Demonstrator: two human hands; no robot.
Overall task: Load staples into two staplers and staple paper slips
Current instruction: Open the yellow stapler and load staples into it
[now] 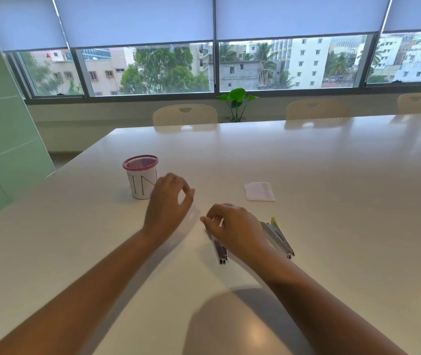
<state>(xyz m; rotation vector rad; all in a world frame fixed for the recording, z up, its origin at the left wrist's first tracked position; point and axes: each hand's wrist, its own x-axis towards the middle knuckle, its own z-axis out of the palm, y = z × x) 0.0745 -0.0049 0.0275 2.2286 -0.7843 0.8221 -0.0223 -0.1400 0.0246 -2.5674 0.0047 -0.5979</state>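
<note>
My right hand (232, 228) hovers over one open stapler (220, 248), fingers curled; I can't tell what it pinches. The other stapler (278, 237) lies beside. My left hand (168, 201) pinches something tiny. I think staples could drop. Paper slips (259, 191) wait farther off.

Head view — forward and down across the table (306, 175), close.

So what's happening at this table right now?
A person is working with two staplers on a white table. One stapler lies partly under the right hand; the other stapler, lying open, is just beside it. The left hand hovers with fingers curled near a red-rimmed cup. Paper slips lie beyond.
</note>
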